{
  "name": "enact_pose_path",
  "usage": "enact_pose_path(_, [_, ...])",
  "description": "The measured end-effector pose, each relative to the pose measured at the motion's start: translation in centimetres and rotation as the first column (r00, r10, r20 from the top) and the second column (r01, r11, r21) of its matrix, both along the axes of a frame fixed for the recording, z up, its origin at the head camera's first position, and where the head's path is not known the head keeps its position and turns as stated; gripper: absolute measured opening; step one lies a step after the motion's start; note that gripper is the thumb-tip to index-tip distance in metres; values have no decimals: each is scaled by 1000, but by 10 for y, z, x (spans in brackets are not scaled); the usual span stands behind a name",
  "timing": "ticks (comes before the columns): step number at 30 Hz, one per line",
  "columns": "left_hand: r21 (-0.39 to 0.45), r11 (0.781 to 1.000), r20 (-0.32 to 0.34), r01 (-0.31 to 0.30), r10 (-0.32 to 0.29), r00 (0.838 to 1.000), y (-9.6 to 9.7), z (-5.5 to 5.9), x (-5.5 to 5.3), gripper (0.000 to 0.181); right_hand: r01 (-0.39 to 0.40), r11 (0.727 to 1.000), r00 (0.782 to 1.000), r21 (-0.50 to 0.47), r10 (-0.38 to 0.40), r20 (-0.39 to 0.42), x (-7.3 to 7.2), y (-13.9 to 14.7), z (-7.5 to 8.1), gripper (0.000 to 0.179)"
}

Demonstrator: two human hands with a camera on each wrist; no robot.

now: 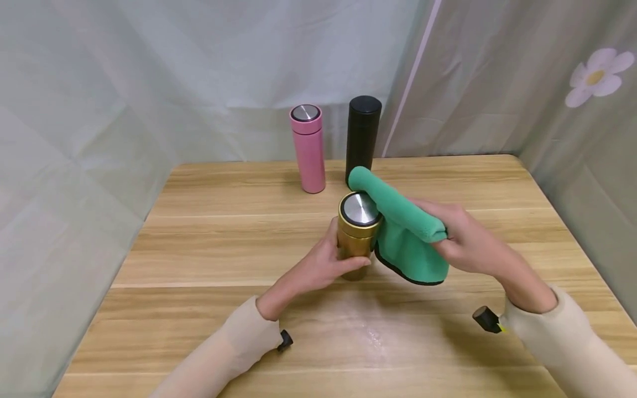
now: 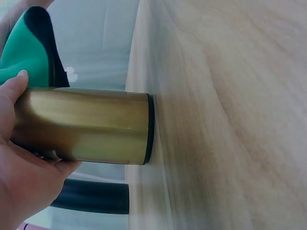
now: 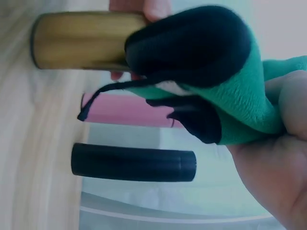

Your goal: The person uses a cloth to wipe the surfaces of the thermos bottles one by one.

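Note:
A gold thermos bottle with a shiny silver-topped lid is upright over the middle of the wooden table. My left hand grips its body from the left, thumb in front. In the left wrist view the black base rim of the gold thermos is close to the tabletop; I cannot tell whether they touch. My right hand holds a folded green cloth with dark edging, against the right side of the lid. Part of the cloth hangs beside the bottle. In the right wrist view the cloth hides the bottle's top.
A pink thermos and a black thermos stand upright near the back edge of the table. Behind them hangs a pale curtain. A small smudge marks the tabletop in front.

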State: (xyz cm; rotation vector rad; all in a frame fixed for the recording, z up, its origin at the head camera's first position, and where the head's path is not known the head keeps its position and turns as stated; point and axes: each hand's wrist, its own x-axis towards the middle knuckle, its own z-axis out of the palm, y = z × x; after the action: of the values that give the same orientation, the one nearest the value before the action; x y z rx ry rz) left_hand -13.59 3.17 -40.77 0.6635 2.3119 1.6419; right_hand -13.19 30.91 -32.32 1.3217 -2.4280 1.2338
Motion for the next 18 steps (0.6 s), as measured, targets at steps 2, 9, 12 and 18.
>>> enact_pose_path(2, [8,1000,-10,4,-4,1000,1,-1,0,87,15,1000,999,-4,-15,-35,7,-1,-3,83])
enact_pose_path(9, [-1,1000,-19,4,-4,1000,3,-1,-1,89,67,998,980,20,-62,-188,34,-5,-5,85])
enact_pose_path(12, [-3,1000,-22,7,-8,1000,2,-1,0,90,100,993,966,63,-82,-246,44,-6,-6,87])
enact_pose_path(18, [12,1000,-2,20,-20,1000,1,-2,-1,88,88,993,949,80,-59,-309,57,-12,-6,82])
